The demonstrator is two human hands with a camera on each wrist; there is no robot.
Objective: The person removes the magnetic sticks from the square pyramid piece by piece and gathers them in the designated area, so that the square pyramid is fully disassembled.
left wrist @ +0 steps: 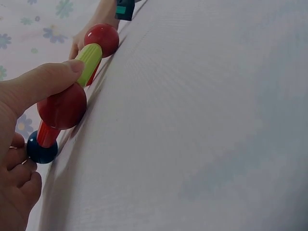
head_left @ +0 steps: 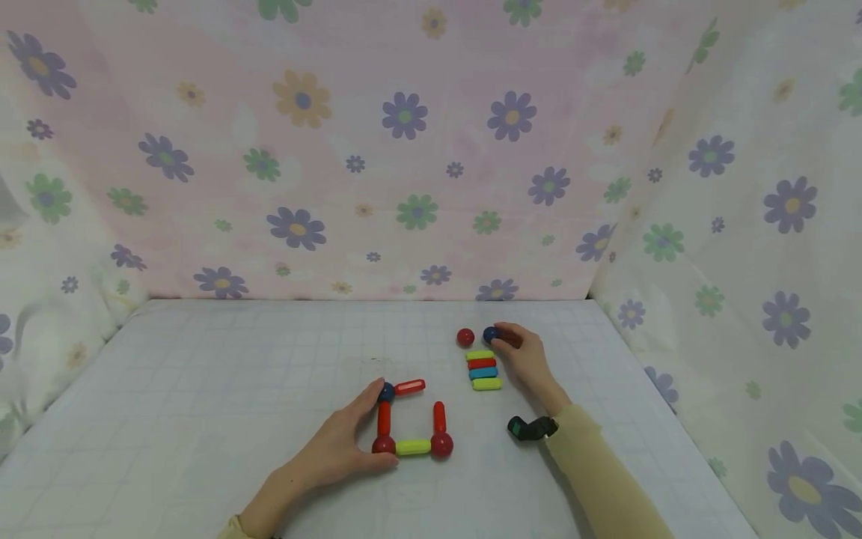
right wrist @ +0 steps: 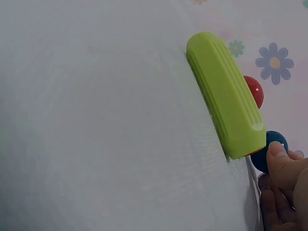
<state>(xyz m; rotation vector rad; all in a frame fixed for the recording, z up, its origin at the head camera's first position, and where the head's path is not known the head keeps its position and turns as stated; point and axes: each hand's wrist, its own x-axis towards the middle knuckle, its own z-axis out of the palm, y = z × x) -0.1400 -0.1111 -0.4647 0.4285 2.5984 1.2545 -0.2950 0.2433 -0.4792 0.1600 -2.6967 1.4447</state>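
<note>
On the table lies a ball-and-rod frame of toy building pieces: a blue ball (head_left: 387,392), a red corner ball (head_left: 384,446), another red ball (head_left: 441,445), red rods and a yellow-green rod (head_left: 413,447). Its upper right corner is unjoined. My left hand (head_left: 340,442) grips its left side, thumb along the red corner ball and yellow-green rod (left wrist: 89,62), fingers at the blue ball (left wrist: 42,148). Farther back, my right hand (head_left: 528,361) pinches a loose blue ball (right wrist: 269,150) between thumb and fingers. Beside it sits a loose red ball (head_left: 465,337).
Several loose rods lie stacked in a column in front of the loose balls, among them a blue rod (head_left: 483,373) and a near yellow-green rod (head_left: 487,384). A flowered cloth (head_left: 404,187) hangs behind the white table (head_left: 202,389) and along its sides.
</note>
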